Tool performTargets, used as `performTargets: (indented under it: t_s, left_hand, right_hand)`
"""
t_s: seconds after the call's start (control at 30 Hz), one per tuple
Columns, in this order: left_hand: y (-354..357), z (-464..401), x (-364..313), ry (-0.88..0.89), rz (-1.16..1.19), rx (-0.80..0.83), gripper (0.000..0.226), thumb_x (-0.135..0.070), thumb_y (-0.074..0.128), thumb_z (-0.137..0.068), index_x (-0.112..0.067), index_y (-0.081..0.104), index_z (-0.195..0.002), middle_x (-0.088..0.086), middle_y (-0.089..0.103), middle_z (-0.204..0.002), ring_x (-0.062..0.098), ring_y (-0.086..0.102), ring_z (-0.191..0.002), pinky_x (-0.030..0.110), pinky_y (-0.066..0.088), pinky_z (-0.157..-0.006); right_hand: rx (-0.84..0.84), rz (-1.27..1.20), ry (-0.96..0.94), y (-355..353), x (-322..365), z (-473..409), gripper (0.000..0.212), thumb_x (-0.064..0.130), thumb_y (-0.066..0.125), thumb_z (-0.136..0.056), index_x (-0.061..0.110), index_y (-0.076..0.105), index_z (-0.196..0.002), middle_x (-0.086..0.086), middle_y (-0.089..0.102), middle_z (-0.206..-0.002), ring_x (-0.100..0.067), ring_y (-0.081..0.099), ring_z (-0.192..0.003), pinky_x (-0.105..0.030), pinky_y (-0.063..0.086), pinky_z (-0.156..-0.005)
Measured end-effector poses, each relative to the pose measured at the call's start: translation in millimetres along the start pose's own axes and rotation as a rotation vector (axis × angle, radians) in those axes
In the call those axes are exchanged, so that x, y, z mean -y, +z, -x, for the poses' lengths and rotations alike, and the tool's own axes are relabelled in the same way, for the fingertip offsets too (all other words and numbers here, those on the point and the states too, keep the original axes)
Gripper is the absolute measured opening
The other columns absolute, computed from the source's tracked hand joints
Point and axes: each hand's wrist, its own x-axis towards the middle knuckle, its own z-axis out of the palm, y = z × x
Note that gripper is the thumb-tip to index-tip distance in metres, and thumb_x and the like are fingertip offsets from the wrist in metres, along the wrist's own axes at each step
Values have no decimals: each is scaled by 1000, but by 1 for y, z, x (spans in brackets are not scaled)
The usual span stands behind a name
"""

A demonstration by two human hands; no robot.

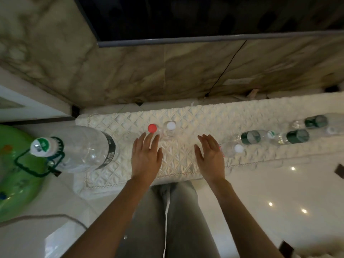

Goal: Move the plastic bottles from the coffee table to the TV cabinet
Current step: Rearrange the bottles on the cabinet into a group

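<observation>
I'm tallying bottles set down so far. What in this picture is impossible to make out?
- Head view: the bottles at far right are cut off by the frame edge, so the full count is unclear.
- Red-capped bottle: its body is partly hidden by the left hand.
- Label text on the green-labelled bottles is too blurred to read.

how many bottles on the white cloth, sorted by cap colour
Red cap: 1
Plain white cap: 2
Green-and-white cap, including the big jug and one small bottle: 2
Cap not visible: 2
Total: 7
</observation>
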Motion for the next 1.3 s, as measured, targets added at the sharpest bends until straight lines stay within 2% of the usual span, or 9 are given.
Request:
performTargets:
  t_s: [0.07, 0.2, 0.33, 0.5, 0.73, 0.87, 1.0, 1.1, 1.3]
  left_hand:
    - [-6, 0, -20, 50, -10, 40, 43, -27, 56, -88, -7, 54, -127, 17, 53, -132, 35, 47, -124, 53, 38, -103]
    - [-14, -8, -59, 149, -23, 127, 50, -38, 35, -90, -10, 57, -125, 14, 56, -130, 33, 51, -122, 51, 41, -101]
    - [-10, -21, -99, 193, 7, 145, 55, -45, 38, -87, -10, 58, -124, 13, 58, -128, 31, 53, -120, 51, 43, -99]
    - [13, -34, -155, 212, 7, 179, 61, -53, 41, -82, -12, 59, -123, 10, 60, -126, 29, 56, -116, 49, 45, -96]
    - [69, -43, -217, 115, 56, 215, 64, -53, 44, -81, -11, 54, -128, 10, 57, -130, 29, 55, -117, 42, 48, -93]
    - [104, -47, -238, -13, 141, 231, 71, -39, 76, -72, -9, 51, -131, 13, 56, -130, 32, 56, -116, 42, 48, -91]
    - [134, -48, -244, -124, 231, 228, 77, -32, 84, -65, -9, 51, -131, 15, 56, -129, 33, 55, -115, 41, 50, -88]
    - [152, -50, -240, -164, 275, 224, 75, -28, 85, -64, -9, 53, -129, 13, 57, -128, 32, 57, -114, 40, 51, -87]
    - [172, -49, -234, -232, 373, 159, 65, -19, 87, -60, -8, 60, -118, 10, 63, -117, 30, 63, -101, 37, 52, -83]
  right_hand:
    - [-6, 11, 32, -16, -4, 10, 34, 23, 51, -94, 4, 61, -121, -15, 62, -122, -33, 53, -121, -46, 46, -100]
    - [-22, 37, 103, -45, -22, 27, 40, 31, 43, -95, 7, 61, -120, -13, 63, -122, -31, 54, -121, -44, 47, -100]
    - [-33, 22, 162, -69, -55, 34, 37, 28, 47, -94, 8, 62, -121, -11, 63, -124, -29, 53, -122, -45, 48, -98]
    - [-35, -16, 159, -95, -113, 24, 44, 34, 38, -95, 8, 59, -124, -12, 60, -127, -30, 50, -125, -45, 45, -101]
    - [47, 4, 78, -122, -204, -3, 46, 29, 49, -95, 11, 44, -137, -13, 48, -140, -30, 40, -133, -42, 39, -107]
    - [133, -68, 101, -127, -249, -17, 67, 26, 64, -88, 14, 30, -144, -12, 41, -145, -29, 36, -136, -39, 38, -104]
    - [244, -141, 187, -118, -281, -37, 79, 25, 70, -83, 17, 25, -147, -6, 34, -150, -22, 29, -139, -26, 29, -103]
    - [279, -178, 180, -104, -299, -53, 81, 23, 75, -77, 18, 31, -145, -4, 38, -147, -21, 36, -135, -28, 36, -101]
    - [374, -205, 67, -76, -313, -79, 69, 15, 79, -72, 16, 49, -134, -4, 48, -140, -21, 49, -126, -29, 44, -95]
